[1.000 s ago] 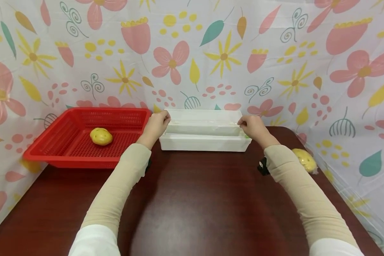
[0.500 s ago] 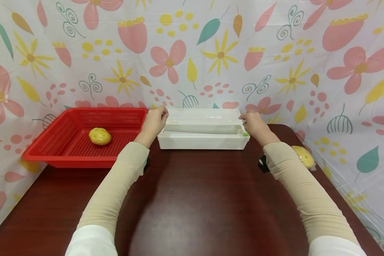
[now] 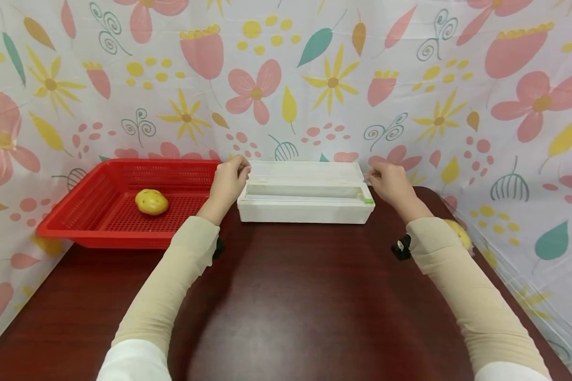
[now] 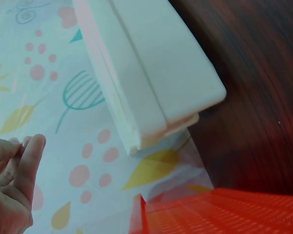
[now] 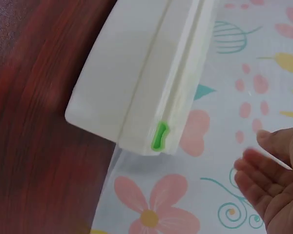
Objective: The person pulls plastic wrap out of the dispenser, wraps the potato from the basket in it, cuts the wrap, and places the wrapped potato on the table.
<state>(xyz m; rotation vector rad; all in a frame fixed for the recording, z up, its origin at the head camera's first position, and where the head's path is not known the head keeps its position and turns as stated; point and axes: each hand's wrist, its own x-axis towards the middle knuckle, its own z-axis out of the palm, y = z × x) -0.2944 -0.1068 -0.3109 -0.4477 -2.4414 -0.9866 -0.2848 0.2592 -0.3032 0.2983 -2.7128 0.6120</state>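
A long white box (image 3: 305, 212) stands at the back of the table, its lid (image 3: 305, 172) raised behind it. A bright green slider (image 5: 159, 136) sits at the box's right end. By the left end of the lid is my left hand (image 3: 230, 179), fingers loosely bent with the tips close together; no held thing shows in the left wrist view. My right hand (image 3: 391, 182) is just off the lid's right end. Its thumb and fingers stand apart, with nothing visible between them in the right wrist view.
A red plastic basket (image 3: 109, 241) with a yellow potato (image 3: 151, 202) inside stands to the left. Another yellow item (image 3: 459, 233) lies at the table's right edge, partly behind my right sleeve. A flower-patterned sheet (image 3: 286, 63) hangs behind the dark wooden table (image 3: 295, 296).
The clear sheet seen stretched between my hands over the box has gone from there, and the box's opening shows. My right hand has moved right, away from the lid; my left moved slightly left.
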